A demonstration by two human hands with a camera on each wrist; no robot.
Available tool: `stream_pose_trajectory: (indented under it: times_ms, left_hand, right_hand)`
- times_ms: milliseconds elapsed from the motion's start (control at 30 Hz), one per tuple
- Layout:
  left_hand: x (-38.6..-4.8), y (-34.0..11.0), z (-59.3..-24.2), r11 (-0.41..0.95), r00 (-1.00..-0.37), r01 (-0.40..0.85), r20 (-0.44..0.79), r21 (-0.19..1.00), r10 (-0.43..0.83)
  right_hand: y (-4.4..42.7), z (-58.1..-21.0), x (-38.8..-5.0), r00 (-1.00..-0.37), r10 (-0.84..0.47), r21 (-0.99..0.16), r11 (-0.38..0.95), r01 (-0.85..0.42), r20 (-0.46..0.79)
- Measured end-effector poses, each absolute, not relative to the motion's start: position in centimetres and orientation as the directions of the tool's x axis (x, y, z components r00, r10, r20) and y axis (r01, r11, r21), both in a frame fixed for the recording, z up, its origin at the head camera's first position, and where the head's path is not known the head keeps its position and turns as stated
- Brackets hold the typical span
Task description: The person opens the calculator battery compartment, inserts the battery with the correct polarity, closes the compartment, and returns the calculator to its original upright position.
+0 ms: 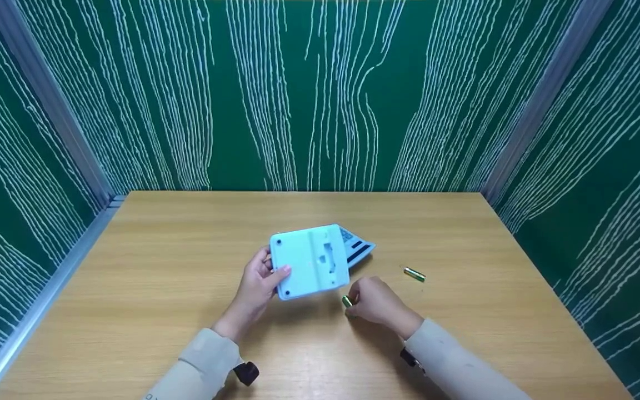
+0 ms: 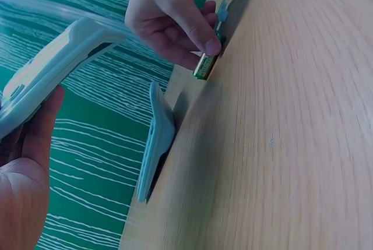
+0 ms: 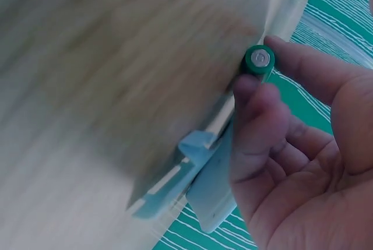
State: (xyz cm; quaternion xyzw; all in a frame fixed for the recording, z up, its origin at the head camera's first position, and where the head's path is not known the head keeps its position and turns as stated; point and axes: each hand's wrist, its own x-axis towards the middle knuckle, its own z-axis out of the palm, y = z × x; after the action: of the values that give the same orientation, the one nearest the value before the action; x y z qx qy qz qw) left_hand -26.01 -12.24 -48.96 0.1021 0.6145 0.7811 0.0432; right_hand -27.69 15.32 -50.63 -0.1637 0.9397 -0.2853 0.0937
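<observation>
My left hand [image 1: 257, 280] grips a light-blue, square-cornered plastic device [image 1: 298, 264] by its left edge, thumb on top. Its underside faces up, showing dark round feet and a recessed slot on the right half. The device is held above the table. Near its lower right corner, my right hand [image 1: 374, 300] pinches a green battery [image 1: 347, 301] between thumb and fingertips; the right wrist view shows the round metal end of the battery [image 3: 260, 58]. A second green battery [image 1: 414, 274] lies on the table, to the right of that hand.
A light-blue piece with dark bars [image 1: 358, 247] sits on the wooden table [image 1: 186, 233], partly hidden behind the held device. Green panels with wavy white lines [image 1: 320, 111] stand at the back and both sides.
</observation>
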Motion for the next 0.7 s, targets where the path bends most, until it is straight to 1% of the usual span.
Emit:
stream_pose_trajectory:
  times_ms: [167, 267, 400, 600, 700]
  left_hand:
    - [-26.02, -12.25, -49.01, -0.246, -0.974, 0.07, 0.119, 0.967, 0.191]
    - [-26.06, -12.28, -49.0, -0.244, -0.974, 0.076, 0.124, 0.967, 0.189]
    - [-26.13, -12.37, -48.95, -0.242, -0.975, 0.073, 0.12, 0.967, 0.187]
    - [-26.19, -12.43, -48.96, -0.245, -0.975, 0.077, 0.124, 0.967, 0.186]
    - [-26.19, -12.43, -48.96, -0.244, -0.976, 0.075, 0.121, 0.967, 0.182]
  right_hand:
    - [15.27, -50.92, -27.64, -0.897, -0.442, -0.548, 0.753, -0.365, -0.01]
    - [15.28, -51.02, -27.67, -0.882, -0.471, -0.53, 0.743, -0.409, 0.022]
    - [15.36, -51.0, -27.68, -0.875, -0.483, -0.542, 0.73, -0.417, 0.023]
    - [15.55, -50.6, -27.41, -0.869, -0.494, -0.589, 0.709, -0.388, -0.022]
    - [15.64, -50.26, -27.21, -0.863, -0.505, -0.606, 0.694, -0.39, -0.023]
